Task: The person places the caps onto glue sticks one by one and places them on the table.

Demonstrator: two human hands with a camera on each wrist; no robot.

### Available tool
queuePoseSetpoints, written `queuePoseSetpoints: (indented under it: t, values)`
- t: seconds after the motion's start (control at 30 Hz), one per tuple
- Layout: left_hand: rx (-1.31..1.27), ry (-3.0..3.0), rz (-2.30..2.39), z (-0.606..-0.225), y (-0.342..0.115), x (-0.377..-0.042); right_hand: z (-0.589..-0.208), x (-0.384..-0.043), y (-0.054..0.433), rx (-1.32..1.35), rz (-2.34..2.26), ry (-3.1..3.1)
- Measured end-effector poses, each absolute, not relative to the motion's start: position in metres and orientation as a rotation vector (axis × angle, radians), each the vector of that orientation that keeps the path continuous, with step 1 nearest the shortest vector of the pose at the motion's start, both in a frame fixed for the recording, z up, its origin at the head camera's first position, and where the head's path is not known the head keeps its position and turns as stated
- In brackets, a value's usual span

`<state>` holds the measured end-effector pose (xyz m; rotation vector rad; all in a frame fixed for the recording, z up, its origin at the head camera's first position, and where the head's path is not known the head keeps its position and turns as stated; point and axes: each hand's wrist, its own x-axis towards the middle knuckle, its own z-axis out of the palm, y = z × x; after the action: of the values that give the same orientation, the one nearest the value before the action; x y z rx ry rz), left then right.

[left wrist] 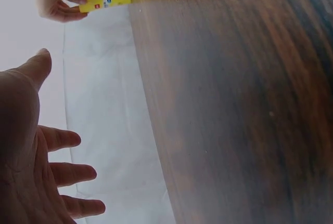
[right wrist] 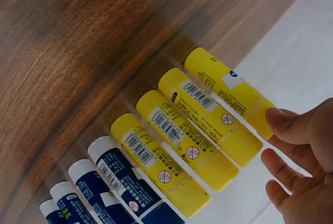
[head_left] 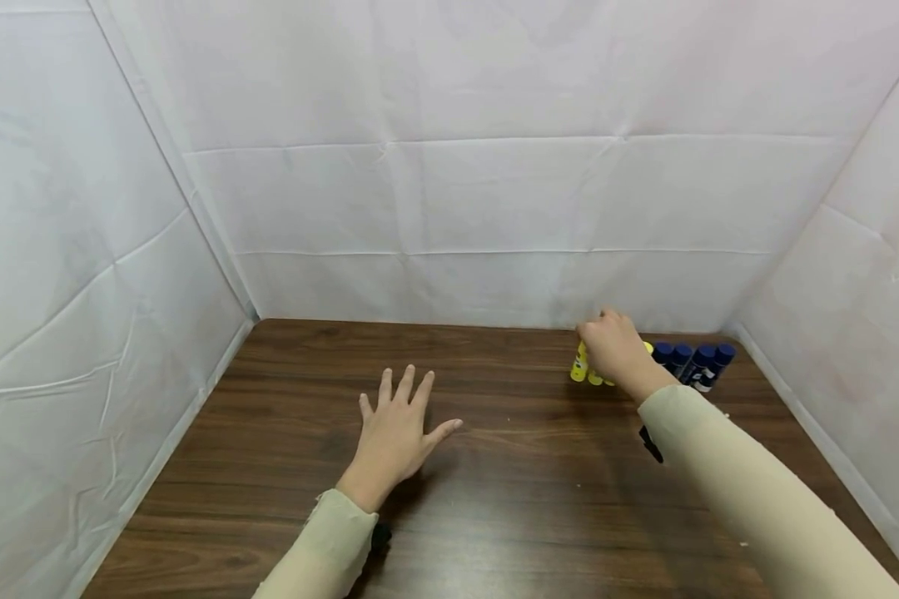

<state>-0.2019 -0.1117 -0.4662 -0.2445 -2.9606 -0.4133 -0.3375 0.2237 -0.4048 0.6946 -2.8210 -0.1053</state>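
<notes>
Several yellow glue sticks (right wrist: pixel 190 109) and several dark blue glue sticks with white ends (right wrist: pixel 130 182) stand upright in one row at the table's far right. My right hand (head_left: pixel 613 345) is at the left end of this row. Its thumb and fingers pinch the top of the leftmost yellow glue stick (right wrist: pixel 229 86), which stands close beside its neighbour. In the head view this hand hides part of the yellow sticks. My left hand (head_left: pixel 397 437) is held over the middle left of the table, palm down, fingers spread and holding nothing.
The brown wood-grain table (head_left: pixel 270 466) is bordered by white cloth walls at the back (head_left: pixel 494 200), left and right. The row of glue sticks stands near the back cloth. A few small pale specks lie on the tabletop.
</notes>
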Motion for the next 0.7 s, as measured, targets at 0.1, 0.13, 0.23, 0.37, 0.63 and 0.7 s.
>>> queuePoseSetpoints:
  t: [0.1, 0.13, 0.23, 0.37, 0.63, 0.7]
  values:
    - [-0.252, -2.958, -0.426, -0.466, -0.11, -0.202, -0.406, -0.337, 0.225, 0.685, -0.113, -2.833]
    - [-0.254, -2.957, -0.428, -0.467, -0.11, -0.202, -0.406, -0.337, 0.226, 0.68, -0.114, -2.839]
    - [-0.26, -2.953, -0.435, -0.466, -0.109, -0.202, -0.405, -0.337, 0.226, 0.665, -0.112, -2.86]
    - [-0.252, -2.948, -0.424, -0.467, -0.108, -0.202, -0.404, -0.333, 0.222, 0.633, -0.114, -2.867]
    - [-0.228, -2.911, -0.42, -0.468, -0.105, -0.203, -0.402, -0.291, 0.177, 0.6, 0.085, -2.737]
    - [-0.232, -2.908, -0.401, -0.469, -0.105, -0.204, -0.407, -0.273, 0.163, 0.584, 0.138, -2.732]
